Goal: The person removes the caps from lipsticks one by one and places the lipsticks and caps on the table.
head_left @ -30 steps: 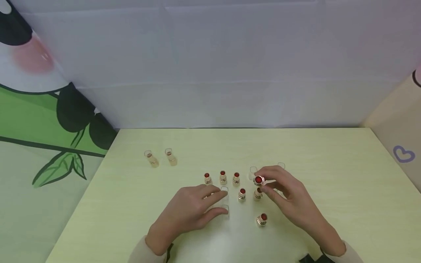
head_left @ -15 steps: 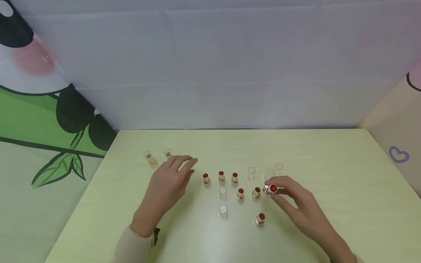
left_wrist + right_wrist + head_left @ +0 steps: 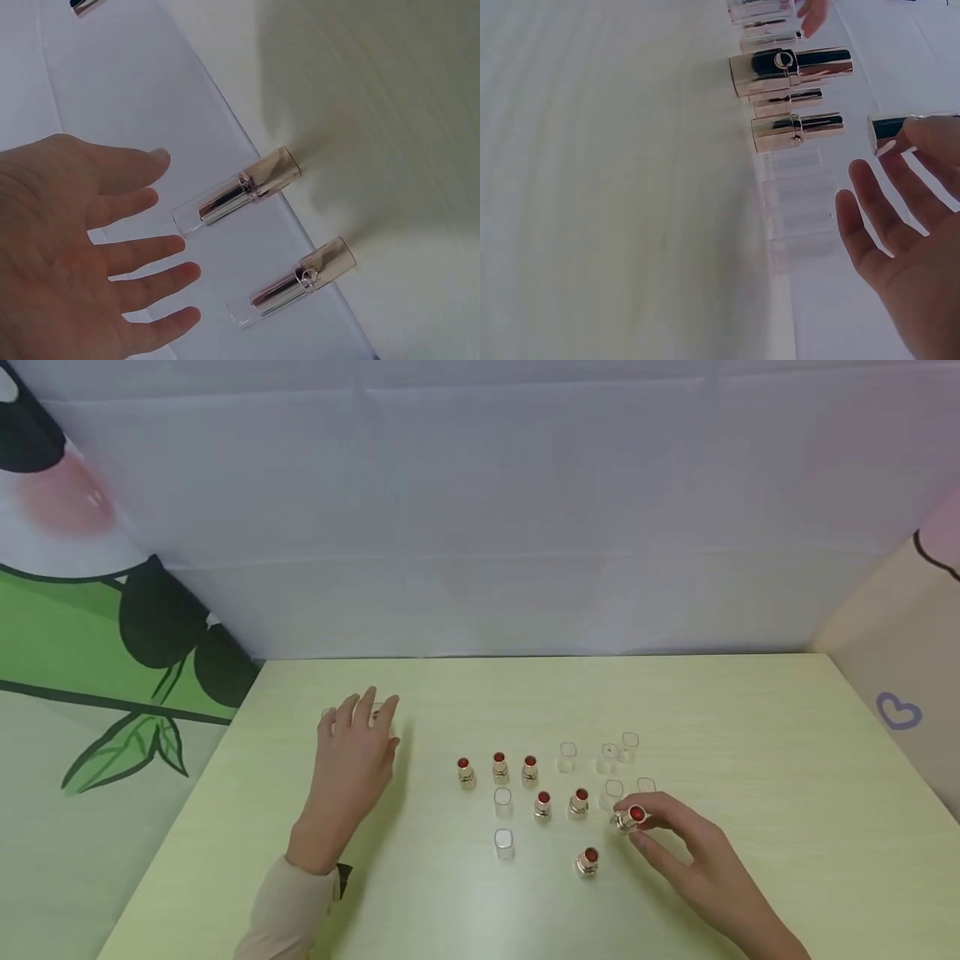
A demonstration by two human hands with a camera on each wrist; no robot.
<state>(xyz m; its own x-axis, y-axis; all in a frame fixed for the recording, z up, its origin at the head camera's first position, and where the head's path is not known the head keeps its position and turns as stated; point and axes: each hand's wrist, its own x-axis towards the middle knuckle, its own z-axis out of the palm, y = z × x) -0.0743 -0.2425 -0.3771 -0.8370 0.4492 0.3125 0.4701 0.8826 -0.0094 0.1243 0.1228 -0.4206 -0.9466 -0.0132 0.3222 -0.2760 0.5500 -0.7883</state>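
My left hand (image 3: 341, 785) is over the back left of the table, fingers spread and holding nothing. In the left wrist view, two gold lipsticks with clear caps, one nearer the thumb (image 3: 251, 187) and a second lipstick (image 3: 304, 281), stand just beyond the fingertips, apart from them. The head view has them mostly hidden behind that hand. My right hand (image 3: 701, 852) pinches an uncapped lipstick (image 3: 628, 818) between thumb and fingers, its red top facing up. The right wrist view catches the gold base of this lipstick (image 3: 885, 133) in the grip, clear of the table.
Several uncapped lipsticks with red tops stand mid-table, among them a front lipstick (image 3: 587, 862) and a back-row lipstick (image 3: 466, 774). Two clear caps, including a front cap (image 3: 504, 844), stand left of centre. Several more clear caps (image 3: 567, 758) stand toward the right.
My left hand has left the two clear caps mid-table and moved to the back left, its fingers now spread. My right hand has shifted right and nearer me with the lipstick.
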